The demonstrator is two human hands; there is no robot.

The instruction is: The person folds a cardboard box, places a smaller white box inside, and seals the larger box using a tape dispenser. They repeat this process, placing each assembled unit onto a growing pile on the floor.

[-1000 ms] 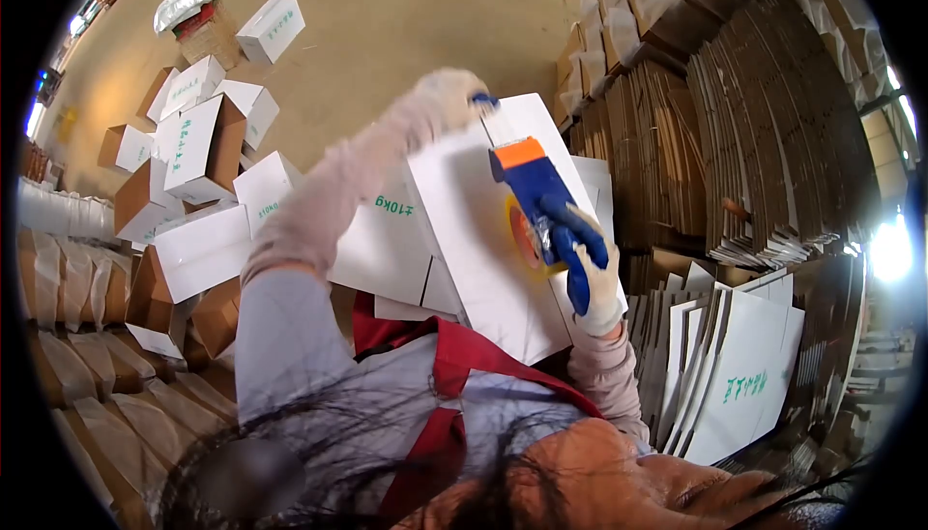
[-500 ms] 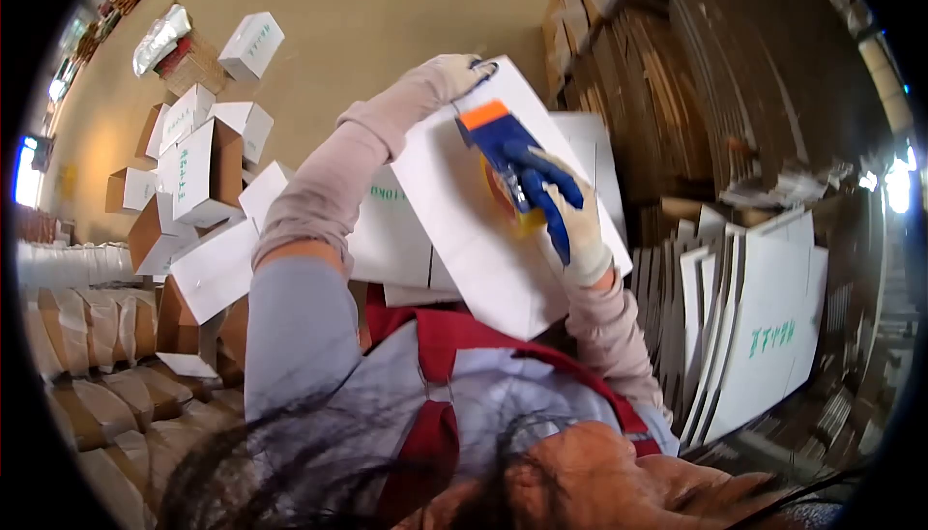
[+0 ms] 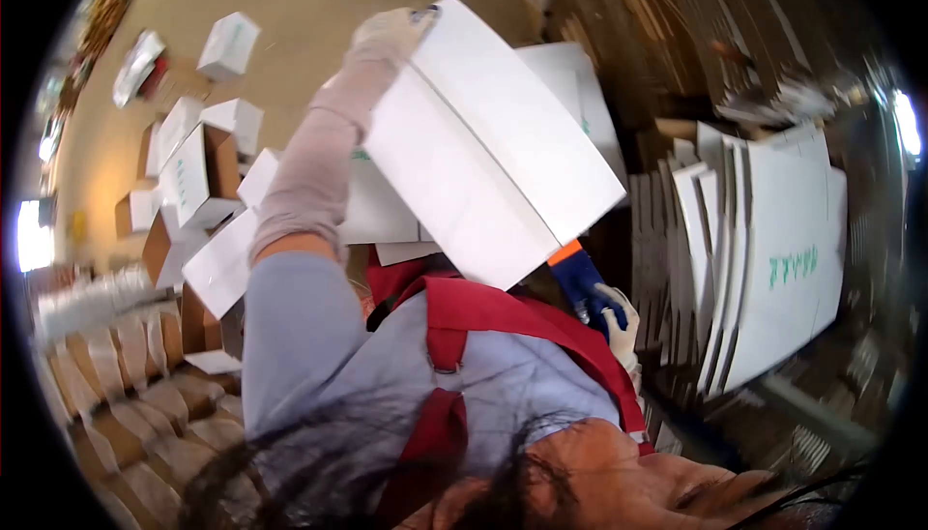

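A white carton (image 3: 493,133) lies tilted in front of me, a dark seam running lengthwise along its face. My left hand (image 3: 394,31), in a pale glove with dark blue fingertips, grips the carton's far corner. In my right hand (image 3: 621,321), gloved the same way, is a blue tape gun (image 3: 580,280). Its orange front end touches or nearly touches the carton's near edge. The tape roll is hidden from this angle.
Flat white cartons (image 3: 783,269) stand stacked upright at the right. Other opened white boxes (image 3: 198,177) are heaped at the left, above rows of brown cartons (image 3: 145,385). Under the held carton lies another white one (image 3: 382,206). Brown cardboard stacks (image 3: 696,37) rise at the far right.
The tape gun has moved from over the carton's face down to its near end. My left hand and the carton have shifted up and left, exposing the lengthwise seam.
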